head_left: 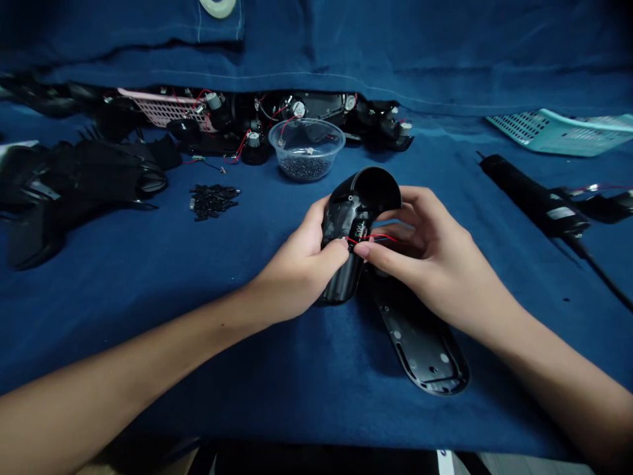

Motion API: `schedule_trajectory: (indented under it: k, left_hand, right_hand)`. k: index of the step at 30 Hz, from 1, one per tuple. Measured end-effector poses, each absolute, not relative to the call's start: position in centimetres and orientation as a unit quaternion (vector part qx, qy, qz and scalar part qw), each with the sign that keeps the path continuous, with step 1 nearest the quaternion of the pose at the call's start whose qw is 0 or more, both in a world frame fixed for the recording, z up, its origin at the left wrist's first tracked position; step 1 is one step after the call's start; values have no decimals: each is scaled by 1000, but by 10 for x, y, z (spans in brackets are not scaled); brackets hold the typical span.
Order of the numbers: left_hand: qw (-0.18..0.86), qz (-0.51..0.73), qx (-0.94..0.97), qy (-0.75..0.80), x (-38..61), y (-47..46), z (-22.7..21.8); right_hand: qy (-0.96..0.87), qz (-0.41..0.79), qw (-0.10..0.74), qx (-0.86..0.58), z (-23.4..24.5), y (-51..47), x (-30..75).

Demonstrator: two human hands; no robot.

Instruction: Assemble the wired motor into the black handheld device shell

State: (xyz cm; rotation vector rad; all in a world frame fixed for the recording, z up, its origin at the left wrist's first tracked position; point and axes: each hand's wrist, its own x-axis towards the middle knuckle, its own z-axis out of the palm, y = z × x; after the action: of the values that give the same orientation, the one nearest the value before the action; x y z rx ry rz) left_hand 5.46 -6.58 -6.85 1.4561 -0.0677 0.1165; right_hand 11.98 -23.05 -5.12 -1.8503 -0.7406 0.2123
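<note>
Bare forearms (113, 356) reach across blue cloth (148, 316) to a black plastic housing (341, 280)

The left hand (297, 267) grips the curved housing near the middle of the cloth, its open round end tilted toward the far side. Its fingers (339, 247) wrap the shell, their tips meeting a small dark part among the wiring. The right hand (425, 251) comes in from the other side, its fingers (380, 260) pinching a red wire (380, 237) at that same spot. A long black cover plate (420, 343) lies on the cloth just under the right hand. To the left sit a heap of black shells (84, 175) and a pile of small black parts (212, 201). Farther off, a clear bowl of black pellets (306, 148) stands before small motors with red leads (297, 107) and a pink plastic basket (158, 109). On the right lie a black corded tool (534, 198) and a teal basket (558, 132).
</note>
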Motion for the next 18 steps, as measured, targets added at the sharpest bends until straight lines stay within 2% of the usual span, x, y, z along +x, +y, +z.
schedule_trajectory:
  k: [5,12,14,18]
  left_hand:
    - [748,55,661,-30,55,-69,-64]
    - [748,49,661,1,55,-67,-66]
    - [737,63,673,3,56,-66,-67]
    - [741,64,668,-3,57,-65,-68]
  right_hand:
    - [-336,90,536,-769,-50,-233,123]
    - [-379,-129,439,-804,-44,-241,116]
    - [-402,-157,383,-817,-42,-242,114]
    - [-462,-192,216,-838,-43,-241,114]
